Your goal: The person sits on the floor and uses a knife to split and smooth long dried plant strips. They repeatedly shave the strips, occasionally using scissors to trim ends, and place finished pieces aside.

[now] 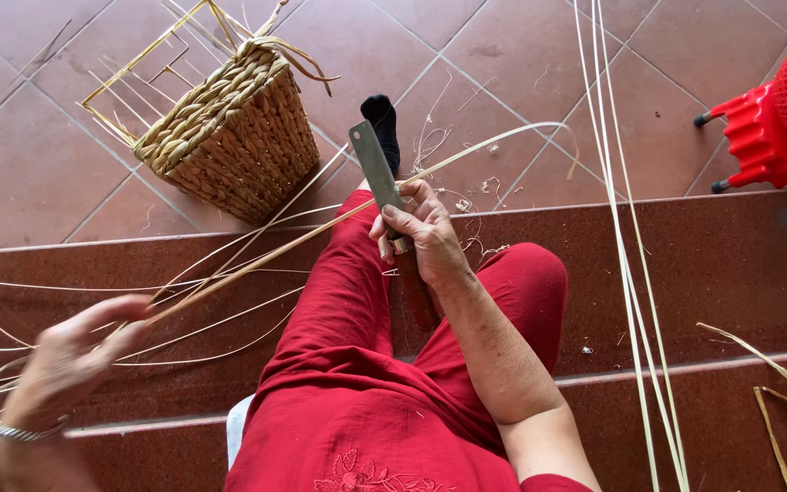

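My right hand [424, 232] grips the wooden handle of a flat steel knife [373, 166], blade pointing up and away over my red-trousered knees. A long pale cane strip [321, 228] runs across the blade and is pressed there by my right thumb. My left hand [70, 355], blurred and wearing a metal bracelet, pinches the same strip at the lower left. The strip's far end curves off to the upper right.
A woven straw basket [234, 137] with an unfinished wire-framed rim lies tilted on the tiled floor [47, 164] ahead. More loose cane strips [630, 273] hang on the right and fan out at the left. A red plastic stool [776, 118] stands at the upper right. I sit on dark red steps [730, 264].
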